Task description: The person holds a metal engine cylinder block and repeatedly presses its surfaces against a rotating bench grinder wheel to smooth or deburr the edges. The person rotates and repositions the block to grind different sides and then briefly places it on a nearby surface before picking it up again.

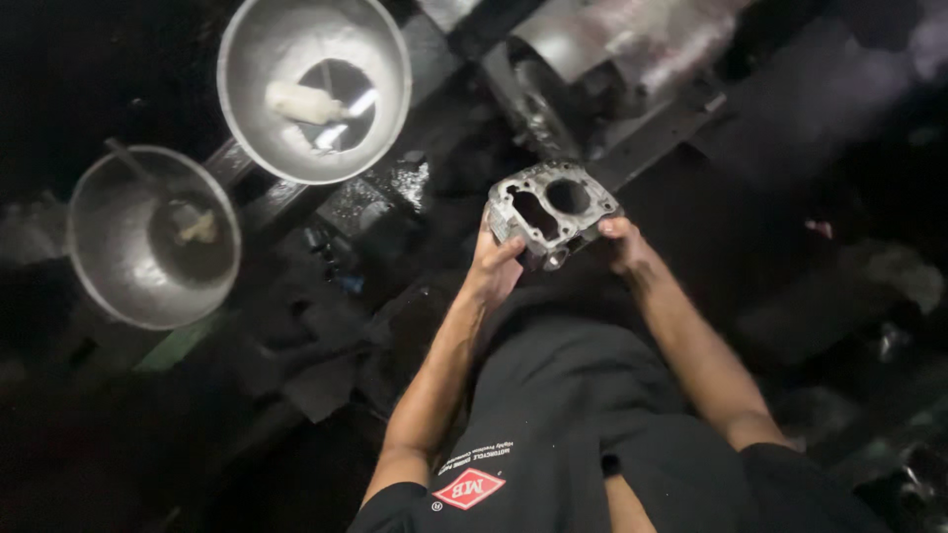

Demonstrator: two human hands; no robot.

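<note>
Pretty dark shop scene, so the surface (296, 326) is mostly black grime. Biggest stuff is on the left: two round metal bowls. The far bowl (314, 87) has some dark liquid in the bottom with a pale lump sitting in it. The left bowl (153, 235) sits nearer and further left, with a thin stick leaning in it. Far right of those there's a shiny curved metal housing (632, 44).

Middle of the scene, the grey cast metal engine part (551, 212) with two big openings is held up off the surface, tilted. Left hand (494, 266) has a closed grip on its left edge, right hand (624, 242) is clamped on its right edge.
</note>
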